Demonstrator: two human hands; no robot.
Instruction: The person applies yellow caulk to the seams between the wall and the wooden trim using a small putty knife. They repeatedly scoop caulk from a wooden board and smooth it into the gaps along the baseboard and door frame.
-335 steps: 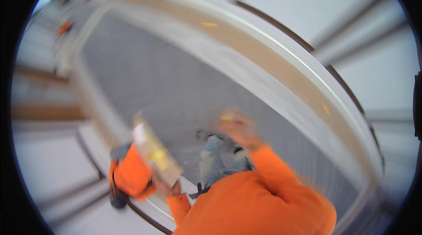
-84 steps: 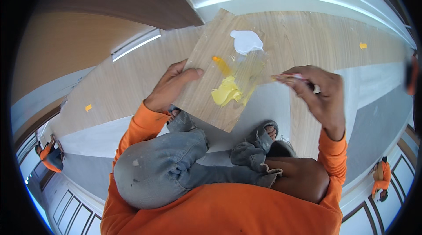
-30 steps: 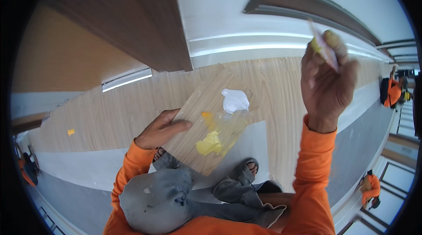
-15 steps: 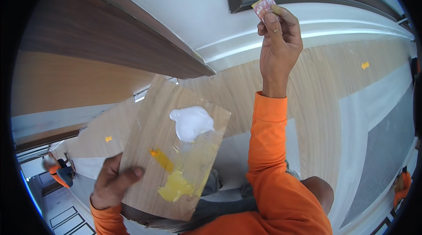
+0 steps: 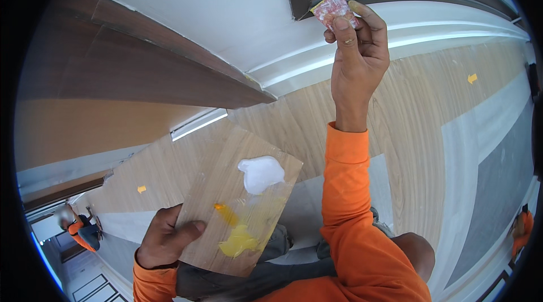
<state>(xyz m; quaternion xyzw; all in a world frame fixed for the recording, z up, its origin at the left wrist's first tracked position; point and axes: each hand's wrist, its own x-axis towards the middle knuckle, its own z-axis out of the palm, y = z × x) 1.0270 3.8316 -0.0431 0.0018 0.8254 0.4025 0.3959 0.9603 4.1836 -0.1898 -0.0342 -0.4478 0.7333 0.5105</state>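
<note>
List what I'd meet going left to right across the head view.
Co-worker in orange, left hand gripping the wood-grain board, white dollop on that board, right hand with a small red-and-white card, right-side yellow floor arrow, another person in orange.

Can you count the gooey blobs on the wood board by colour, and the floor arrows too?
White blob: 1
Pale yellow blob: 1
Orange-yellow streak: 1
Yellow-orange floor arrows: 2
Total: 5, leaving out the thin smears on the board
</note>
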